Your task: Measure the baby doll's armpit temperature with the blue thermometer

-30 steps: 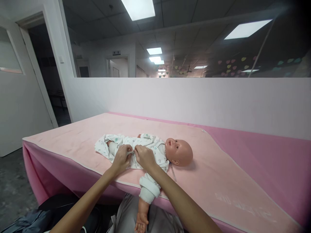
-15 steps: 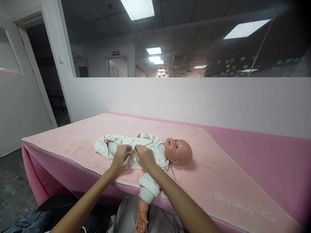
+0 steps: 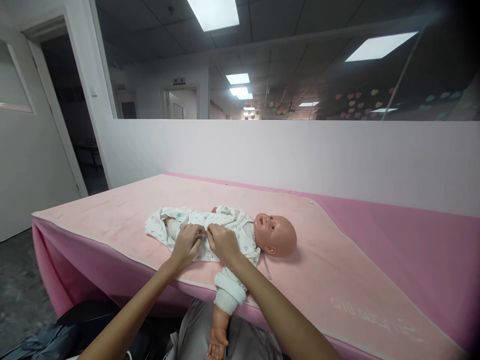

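Observation:
A baby doll (image 3: 277,235) lies on its back, head to the right, in white printed baby clothes (image 3: 245,241). My left hand (image 3: 188,243) and my right hand (image 3: 222,242) meet over its belly, fingertips almost touching. Both hands are closed in a pinch on the front of the clothes; the exact bit of cloth or fastening between the fingers is too small to make out. One doll arm (image 3: 218,330), its white cuff folded back, hangs over the table's near edge toward my lap. Part of a doll leg shows at the left end of the clothes.
A pale pink mat (image 3: 300,295) covers the table over a darker pink cloth (image 3: 412,235). A white half wall (image 3: 285,155) with a window above stands behind. My lap (image 3: 247,340) is close below the near edge. At left is an open door (image 3: 33,150).
Almost nothing differs. My fingers have shifted very slightly at the front of the clothes; the doll lies as before.

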Demonstrator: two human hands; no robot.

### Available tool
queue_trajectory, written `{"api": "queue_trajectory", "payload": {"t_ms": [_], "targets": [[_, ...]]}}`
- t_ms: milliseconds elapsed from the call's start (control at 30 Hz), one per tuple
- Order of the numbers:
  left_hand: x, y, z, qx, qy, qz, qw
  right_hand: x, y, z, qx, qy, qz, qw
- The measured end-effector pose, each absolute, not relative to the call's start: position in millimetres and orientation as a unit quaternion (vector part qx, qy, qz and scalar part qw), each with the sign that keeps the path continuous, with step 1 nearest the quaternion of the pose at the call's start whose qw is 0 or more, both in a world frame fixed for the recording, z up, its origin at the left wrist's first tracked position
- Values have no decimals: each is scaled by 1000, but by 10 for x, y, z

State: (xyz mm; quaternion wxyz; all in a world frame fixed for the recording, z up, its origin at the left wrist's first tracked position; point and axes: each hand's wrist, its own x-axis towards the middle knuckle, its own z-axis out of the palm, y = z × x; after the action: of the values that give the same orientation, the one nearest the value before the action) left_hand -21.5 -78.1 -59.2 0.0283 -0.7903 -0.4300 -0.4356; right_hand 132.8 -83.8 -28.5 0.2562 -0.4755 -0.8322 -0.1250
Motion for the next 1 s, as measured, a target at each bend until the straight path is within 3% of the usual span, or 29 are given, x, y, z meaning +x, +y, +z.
{"api": "queue_trajectory", "payload": {"t_ms": [133, 400, 833, 1000], "targets": [[-209, -794, -573, -782, -436, -443, 34, 1336, -845, -283, -465, -830, -115, 286], [-207, -770, -576, -748, -475, -455, 88, 1341, -847, -268, -455, -843, -135, 255], [-228, -774, -574, -776, -443, -448, 48, 1324, -828, -282, -458, -844, -153, 234], [-220, -785, -574, -778, -438, -447, 50, 1371, -937, -247, -453, -848, -99, 257]]}}
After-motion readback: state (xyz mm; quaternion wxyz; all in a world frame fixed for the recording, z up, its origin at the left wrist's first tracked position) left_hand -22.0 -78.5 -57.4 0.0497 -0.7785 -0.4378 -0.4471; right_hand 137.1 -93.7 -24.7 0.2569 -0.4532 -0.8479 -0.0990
